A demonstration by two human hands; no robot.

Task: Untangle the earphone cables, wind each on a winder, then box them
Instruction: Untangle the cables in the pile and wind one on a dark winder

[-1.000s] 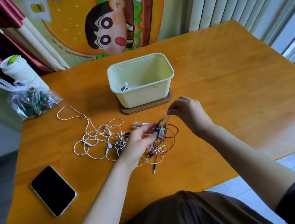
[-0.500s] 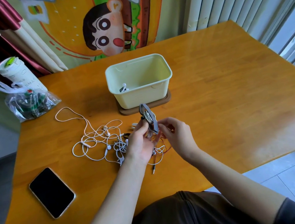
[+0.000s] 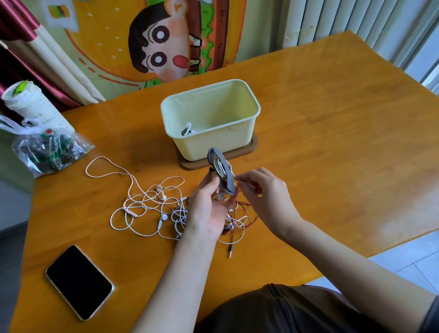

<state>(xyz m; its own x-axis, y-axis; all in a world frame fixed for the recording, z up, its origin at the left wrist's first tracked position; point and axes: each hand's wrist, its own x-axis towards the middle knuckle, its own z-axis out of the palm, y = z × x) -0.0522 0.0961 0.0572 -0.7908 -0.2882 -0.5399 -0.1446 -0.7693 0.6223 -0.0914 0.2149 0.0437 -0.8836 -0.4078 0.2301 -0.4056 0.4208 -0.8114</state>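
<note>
One quick q from tangle_fan: what changed in the last second, and does it matter?

wirewrap: yeah. Left hand [image 3: 210, 210] has lifted the grey winder [image 3: 230, 183] up off the pile and grips it upright, on the near side of the box. Right hand [image 3: 268, 199] was out to the right pulling slack. Now it's just beside the winder, fingertips pinched on the white cable [image 3: 221, 168] end as far as I can tell. Reads to me like the last wrap or tucking the tail, so boxing is close.

tangle_fan: what else is around, anything in the way?

wirewrap: table [image 3: 348, 125] first, then the cream box [image 3: 215, 141] far middle with one wound set [image 3: 187, 130] already inside. Bag [image 3: 49, 150] and cup [image 3: 32, 108] far left, phone [image 3: 79, 282] near left, all well apart from the work. Real obstacle is the white tangle [image 3: 148, 207] left of the hands, plus a red cable [image 3: 243, 213] under them and a jack plug [image 3: 230, 251] poking nearest. Those loops could snag the next pull.
</note>
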